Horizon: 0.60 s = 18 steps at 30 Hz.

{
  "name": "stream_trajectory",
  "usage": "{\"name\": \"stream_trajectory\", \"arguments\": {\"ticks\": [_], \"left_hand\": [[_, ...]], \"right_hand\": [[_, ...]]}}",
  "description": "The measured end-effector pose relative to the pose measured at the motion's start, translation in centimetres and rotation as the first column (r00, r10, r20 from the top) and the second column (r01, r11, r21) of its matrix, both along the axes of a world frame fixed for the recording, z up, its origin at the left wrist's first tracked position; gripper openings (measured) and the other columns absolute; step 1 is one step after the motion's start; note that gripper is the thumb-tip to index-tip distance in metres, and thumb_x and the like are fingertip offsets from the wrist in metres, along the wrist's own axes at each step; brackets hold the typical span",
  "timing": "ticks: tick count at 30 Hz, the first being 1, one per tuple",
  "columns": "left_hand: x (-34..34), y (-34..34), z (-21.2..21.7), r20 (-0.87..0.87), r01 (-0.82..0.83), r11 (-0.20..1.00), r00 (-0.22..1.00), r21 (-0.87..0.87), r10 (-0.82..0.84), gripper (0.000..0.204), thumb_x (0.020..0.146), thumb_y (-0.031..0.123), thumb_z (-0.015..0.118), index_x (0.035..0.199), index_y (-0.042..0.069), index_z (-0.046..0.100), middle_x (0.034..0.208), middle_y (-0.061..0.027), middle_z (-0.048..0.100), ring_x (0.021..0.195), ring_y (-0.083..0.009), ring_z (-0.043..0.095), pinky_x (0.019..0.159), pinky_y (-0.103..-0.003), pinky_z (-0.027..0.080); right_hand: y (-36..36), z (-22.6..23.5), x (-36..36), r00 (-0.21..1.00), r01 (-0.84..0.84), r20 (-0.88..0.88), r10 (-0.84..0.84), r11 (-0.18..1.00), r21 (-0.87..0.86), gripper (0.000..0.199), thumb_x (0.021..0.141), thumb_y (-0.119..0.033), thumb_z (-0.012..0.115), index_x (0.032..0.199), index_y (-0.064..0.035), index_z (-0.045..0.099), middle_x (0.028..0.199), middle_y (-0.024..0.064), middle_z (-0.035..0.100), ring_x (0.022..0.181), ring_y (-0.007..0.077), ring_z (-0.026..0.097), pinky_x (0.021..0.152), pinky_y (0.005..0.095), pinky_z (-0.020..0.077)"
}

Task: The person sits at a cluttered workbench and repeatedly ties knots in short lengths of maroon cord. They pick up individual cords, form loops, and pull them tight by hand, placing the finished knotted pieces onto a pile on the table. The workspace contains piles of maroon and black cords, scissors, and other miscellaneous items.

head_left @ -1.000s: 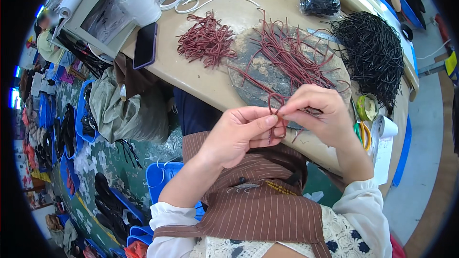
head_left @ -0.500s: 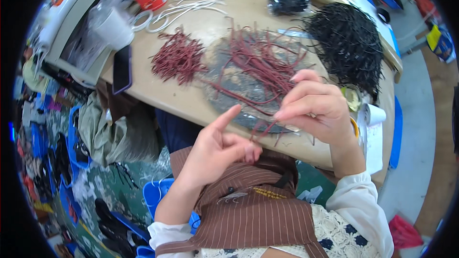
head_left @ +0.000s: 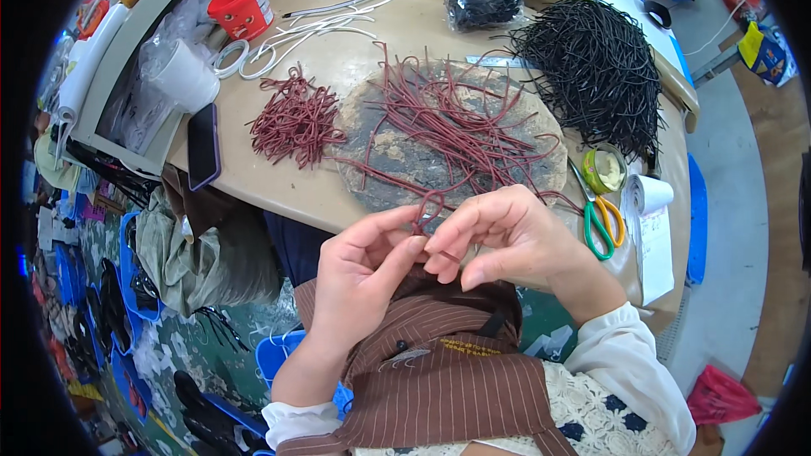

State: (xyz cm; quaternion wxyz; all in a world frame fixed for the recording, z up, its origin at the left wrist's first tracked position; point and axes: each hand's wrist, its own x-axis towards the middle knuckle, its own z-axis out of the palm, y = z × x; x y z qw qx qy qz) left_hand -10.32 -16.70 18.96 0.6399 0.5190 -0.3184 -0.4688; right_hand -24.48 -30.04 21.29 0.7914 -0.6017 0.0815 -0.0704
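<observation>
My left hand pinches a dark red cord between thumb and fingers at the table's front edge. A small loop of the cord stands up above the fingertips. My right hand meets it there, fingers curled, with a bit of the same cord at its fingertips and the thumb held a little apart. Behind the hands, a loose bundle of dark red cords lies across a round, worn grey board. To its left is a heap of short dark red cord pieces.
A pile of black cords lies at the right. Nearby are scissors, an open green tin and a white roll. Toward the left sit a phone, a red bucket and white cords.
My hands have come together over the apron, the right moving left and down. A cord loop now shows at my left fingertips, and the scissors and tin have come into plain sight.
</observation>
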Motion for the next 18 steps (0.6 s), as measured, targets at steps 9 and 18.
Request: {"name": "stream_trajectory", "arguments": {"ticks": [9,18], "left_hand": [[-0.1,-0.3,-1.8,-0.106,-0.141,0.987,0.983,0.075,0.149,0.018,0.081,0.001,0.058,0.098,-0.005,0.058,0.089,-0.0099,0.064,0.077,-0.0105,0.060,0.070,-0.022,0.049],[0.4,0.4,-1.8,-0.370,-0.095,0.983,0.917,0.154,0.147,0.020,0.086,0.015,0.056,0.098,-0.001,0.060,0.086,-0.0096,0.064,0.073,-0.0149,0.063,0.068,-0.028,0.053]], "right_hand": [[1.7,-2.8,2.1,0.971,0.226,0.013,-0.238,0.902,-0.368,0.011,0.076,-0.007,0.067,0.082,-0.0019,0.060,0.071,-0.0017,0.056,0.064,0.0037,0.051,0.058,0.0192,0.0414],[1.9,-2.2,2.9,0.948,0.180,-0.148,-0.283,0.856,-0.485,0.015,0.076,-0.009,0.064,0.072,-0.0020,0.052,0.066,-0.0005,0.054,0.057,0.0044,0.048,0.052,0.0204,0.0393]]}}
